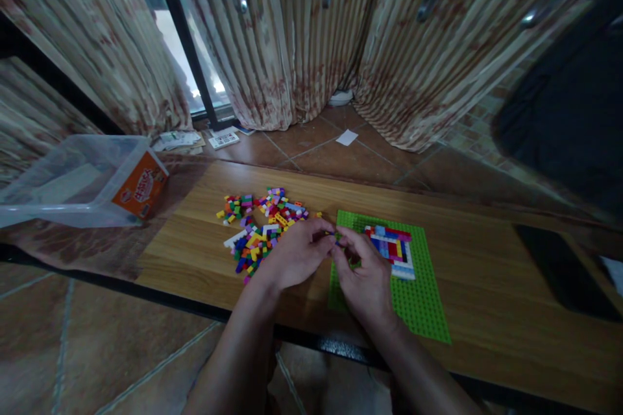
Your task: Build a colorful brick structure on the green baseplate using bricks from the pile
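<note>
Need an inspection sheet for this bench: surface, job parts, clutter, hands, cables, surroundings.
Surface: wood-look table.
Job's things: loose bricks, mixed colours, heaped left; green baseplate bearing a multicoloured brick patch.
Clutter: clear bin with orange label, far left; dark flat object near right end.
Hands: left hand and right hand meet, fingertips pinching small bricks, partly hidden.
Cables: nothing seen.
Surroundings: striped curtains; tiled floor with papers.

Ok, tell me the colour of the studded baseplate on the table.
The baseplate is bright green, seen best in the head view.
</note>
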A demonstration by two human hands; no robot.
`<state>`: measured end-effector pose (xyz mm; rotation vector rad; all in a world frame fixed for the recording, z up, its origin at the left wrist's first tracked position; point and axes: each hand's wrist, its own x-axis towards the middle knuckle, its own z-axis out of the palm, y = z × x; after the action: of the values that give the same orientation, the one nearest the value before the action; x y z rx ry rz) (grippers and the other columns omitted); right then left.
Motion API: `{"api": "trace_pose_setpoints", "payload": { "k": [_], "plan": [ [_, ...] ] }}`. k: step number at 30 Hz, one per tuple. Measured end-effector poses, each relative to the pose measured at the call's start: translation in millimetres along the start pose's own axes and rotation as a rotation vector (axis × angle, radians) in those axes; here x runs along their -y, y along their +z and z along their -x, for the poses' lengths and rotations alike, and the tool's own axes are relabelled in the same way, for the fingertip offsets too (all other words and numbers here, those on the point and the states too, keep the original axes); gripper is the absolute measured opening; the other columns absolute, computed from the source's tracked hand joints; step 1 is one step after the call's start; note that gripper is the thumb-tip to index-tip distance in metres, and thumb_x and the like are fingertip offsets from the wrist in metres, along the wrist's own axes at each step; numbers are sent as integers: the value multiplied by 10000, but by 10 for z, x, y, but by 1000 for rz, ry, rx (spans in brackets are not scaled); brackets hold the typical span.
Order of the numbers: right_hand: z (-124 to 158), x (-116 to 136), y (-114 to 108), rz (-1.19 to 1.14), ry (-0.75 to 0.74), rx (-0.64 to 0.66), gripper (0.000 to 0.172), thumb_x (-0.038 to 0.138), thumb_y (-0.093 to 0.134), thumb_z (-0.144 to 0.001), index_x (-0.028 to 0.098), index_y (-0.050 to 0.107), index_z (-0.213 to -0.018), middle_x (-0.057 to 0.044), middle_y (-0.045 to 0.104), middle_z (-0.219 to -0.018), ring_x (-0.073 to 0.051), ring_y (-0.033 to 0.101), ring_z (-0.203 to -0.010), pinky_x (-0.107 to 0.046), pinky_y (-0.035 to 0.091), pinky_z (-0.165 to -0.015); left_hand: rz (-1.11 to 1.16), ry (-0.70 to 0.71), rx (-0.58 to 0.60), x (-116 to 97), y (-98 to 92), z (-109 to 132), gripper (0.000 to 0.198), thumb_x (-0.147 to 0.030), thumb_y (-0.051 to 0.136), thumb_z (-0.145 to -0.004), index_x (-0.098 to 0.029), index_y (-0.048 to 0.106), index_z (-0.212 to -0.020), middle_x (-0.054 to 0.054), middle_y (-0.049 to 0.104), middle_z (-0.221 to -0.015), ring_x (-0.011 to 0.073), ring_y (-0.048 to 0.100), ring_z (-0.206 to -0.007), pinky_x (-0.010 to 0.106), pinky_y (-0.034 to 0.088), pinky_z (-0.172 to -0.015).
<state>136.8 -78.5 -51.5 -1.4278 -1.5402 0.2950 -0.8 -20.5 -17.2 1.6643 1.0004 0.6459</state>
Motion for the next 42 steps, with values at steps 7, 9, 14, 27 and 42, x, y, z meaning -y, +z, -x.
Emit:
{"api": "trace_pose_setpoints", "payload": {
  "k": [7, 9, 14, 27, 42],
  "plan": [
    [20, -25, -6, 37, -33, 92, 255, 232, 556, -910, 180, 656, -1139, -43, 687, -897, -152, 633, -732, -275, 520, -685, -168, 18, -1, -43, -4, 16, 210, -203, 477, -856, -155, 680, -829, 14, 658, -737, 139, 578, -688, 222, 421, -612],
    [34, -36, 12, 96, -50, 115, 239, 247, 545, -918, 179, 665, -1113, -53, 700, -907, -167, 648, -757, -291, 520, -706, -229, 5, -51, -51, -65, 24, 219, -199, 475, -858, -153, 681, -802, 13, 649, -716, 136, 571, -670, 218, 408, -600],
    [56, -76, 45, 274, -68, 233, 237, 252, 524, -933, 192, 665, -1114, -65, 730, -972, -206, 681, -864, -322, 513, -764, -495, -229, -360, 9, -429, 108, 239, -168, 470, -850, -154, 709, -841, 34, 671, -715, 156, 587, -684, 238, 393, -618],
    [69, -109, 42, 300, -116, 274, 231, 252, 509, -932, 204, 683, -1076, -68, 753, -1010, -222, 695, -881, -367, 513, -797, -802, -392, -313, 220, -681, 256, 164, -149, 574, -747, -197, 702, -838, 98, 699, -921, 255, 644, -915, 319, 459, -792],
    [49, -85, 34, 263, -96, 277, 218, 227, 517, -932, 197, 699, -1049, -60, 759, -970, -213, 696, -857, -357, 507, -788, -848, -361, -286, 113, -539, 222, 126, -267, 657, -769, -161, 655, -837, 99, 681, -907, 230, 629, -891, 293, 436, -772]
  ]
}}
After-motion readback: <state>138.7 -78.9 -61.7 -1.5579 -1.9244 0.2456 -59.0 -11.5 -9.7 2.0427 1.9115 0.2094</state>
